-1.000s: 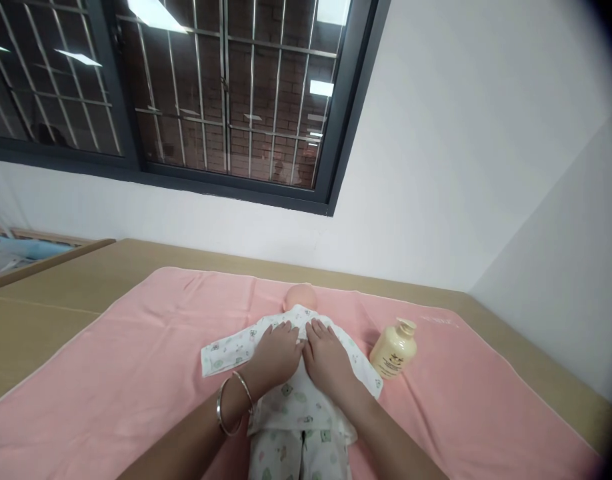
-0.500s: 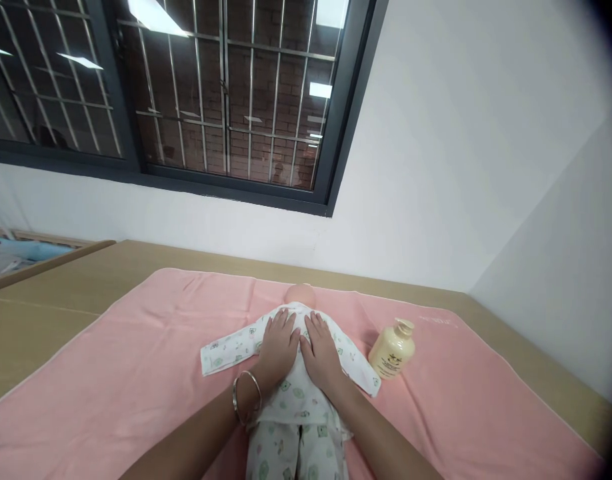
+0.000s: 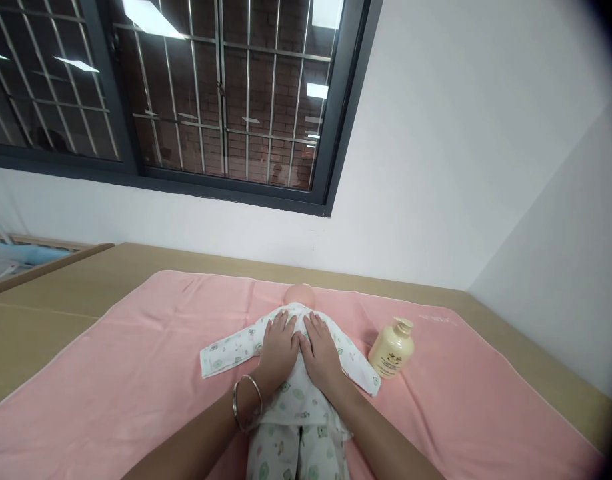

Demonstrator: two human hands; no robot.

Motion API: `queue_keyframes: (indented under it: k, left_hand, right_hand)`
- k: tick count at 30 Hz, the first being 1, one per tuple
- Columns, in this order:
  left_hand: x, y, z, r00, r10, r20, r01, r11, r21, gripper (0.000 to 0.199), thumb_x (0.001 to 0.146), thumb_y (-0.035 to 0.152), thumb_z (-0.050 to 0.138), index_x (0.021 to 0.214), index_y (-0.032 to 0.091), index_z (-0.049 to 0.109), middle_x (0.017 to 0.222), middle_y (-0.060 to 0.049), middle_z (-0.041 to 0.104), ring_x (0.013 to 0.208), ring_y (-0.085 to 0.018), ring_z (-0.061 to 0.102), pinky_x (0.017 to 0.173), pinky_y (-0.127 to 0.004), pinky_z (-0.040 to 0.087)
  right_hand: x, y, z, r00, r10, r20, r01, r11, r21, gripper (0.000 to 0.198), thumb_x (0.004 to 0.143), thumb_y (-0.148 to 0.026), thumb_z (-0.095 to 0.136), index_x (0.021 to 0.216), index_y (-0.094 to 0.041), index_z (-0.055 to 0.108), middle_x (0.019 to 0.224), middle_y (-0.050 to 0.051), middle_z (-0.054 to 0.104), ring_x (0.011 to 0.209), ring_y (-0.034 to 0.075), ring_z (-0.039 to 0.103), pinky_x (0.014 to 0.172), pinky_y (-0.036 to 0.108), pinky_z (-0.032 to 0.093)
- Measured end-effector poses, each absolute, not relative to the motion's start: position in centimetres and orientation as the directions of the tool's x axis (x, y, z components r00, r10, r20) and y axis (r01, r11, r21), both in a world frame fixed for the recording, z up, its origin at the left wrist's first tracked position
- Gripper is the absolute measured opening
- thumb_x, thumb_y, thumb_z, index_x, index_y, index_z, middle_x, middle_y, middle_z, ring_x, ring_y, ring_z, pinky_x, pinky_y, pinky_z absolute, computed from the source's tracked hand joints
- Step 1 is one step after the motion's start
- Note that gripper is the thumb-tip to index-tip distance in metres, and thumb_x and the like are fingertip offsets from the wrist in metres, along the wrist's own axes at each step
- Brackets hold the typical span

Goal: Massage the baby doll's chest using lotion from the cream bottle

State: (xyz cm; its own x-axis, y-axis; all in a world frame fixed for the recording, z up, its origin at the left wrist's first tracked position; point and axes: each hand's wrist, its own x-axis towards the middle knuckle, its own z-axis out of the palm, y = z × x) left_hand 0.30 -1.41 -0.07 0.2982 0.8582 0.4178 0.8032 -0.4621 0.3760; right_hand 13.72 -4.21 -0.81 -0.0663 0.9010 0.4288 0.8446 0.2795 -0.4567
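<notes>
A baby doll (image 3: 300, 295) lies on a pink blanket (image 3: 136, 373), its head toward the wall. It wears a white top (image 3: 297, 400) and trousers (image 3: 273, 453), both with a small green print, and its sleeves are spread to the sides. My left hand (image 3: 279, 347) rests flat on the upper part of the top, fingers stretched toward the head. Beside it lies my right hand (image 3: 320, 350), also flat, the two thumbs close together. A metal bangle (image 3: 247, 403) circles my left wrist. To the right of the doll's sleeve stands a pale yellow pump bottle (image 3: 392, 348).
The blanket covers much of a wooden tabletop (image 3: 51, 333). Behind it rise a white wall (image 3: 411, 167) and a dark-framed window (image 3: 329, 153) with metal bars. A wooden-edged compartment with light blue cloth (image 3: 26, 253) is at the far left.
The view has shifted very slightly. Both hands stay in place on the doll's top, and the bottle stands where it was.
</notes>
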Motion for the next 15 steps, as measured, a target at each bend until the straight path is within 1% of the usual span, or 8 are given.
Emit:
queue_keyframes:
  k: [3,9,12,15]
  left_hand:
    - [0.34,-1.43,-0.1,0.294,0.857,0.423,0.808,-0.459,0.369,0.044,0.092,0.023,0.034,0.131,0.013,0.051,0.144,-0.015,0.046,0.137,-0.028,0.036,0.112,-0.052,0.027]
    - [0.36,-1.36,-0.43,0.289,0.849,0.443,0.812,-0.463,0.356,0.043,0.093,0.025,0.032,0.13,0.014,0.052,0.142,-0.015,0.048,0.135,-0.028,0.038,0.111,-0.052,0.028]
    - [0.43,-1.53,-0.4,0.289,0.847,0.447,0.825,-0.457,0.333,0.043,0.094,0.024,0.031,0.13,0.014,0.052,0.142,-0.014,0.048,0.136,-0.027,0.038,0.112,-0.051,0.028]
    - [0.42,-1.86,0.15,0.31,0.855,0.416,0.852,-0.444,0.277,0.045,0.093,0.019,0.029,0.132,0.014,0.05,0.144,-0.015,0.046,0.137,-0.027,0.036,0.112,-0.051,0.027]
  right_hand:
    - [13.76,-4.16,-0.84,-0.062,0.898,0.436,0.846,0.279,-0.454,0.055,0.099,-0.043,0.029,0.144,-0.013,0.039,0.151,0.009,0.033,0.142,0.024,0.025,0.117,0.046,0.022]
    - [13.96,-4.11,-0.5,-0.053,0.897,0.44,0.851,0.271,-0.451,0.05,0.098,-0.036,0.031,0.142,-0.015,0.043,0.149,0.008,0.038,0.14,0.024,0.029,0.116,0.045,0.025]
    - [13.78,-4.19,-0.27,-0.058,0.909,0.414,0.869,0.249,-0.427,0.051,0.098,-0.036,0.03,0.143,-0.014,0.042,0.15,0.009,0.036,0.141,0.024,0.028,0.116,0.045,0.024]
    - [13.28,-4.54,0.08,-0.07,0.926,0.371,0.897,0.222,-0.383,0.054,0.099,-0.039,0.026,0.144,-0.011,0.038,0.151,0.011,0.033,0.142,0.026,0.024,0.116,0.046,0.023]
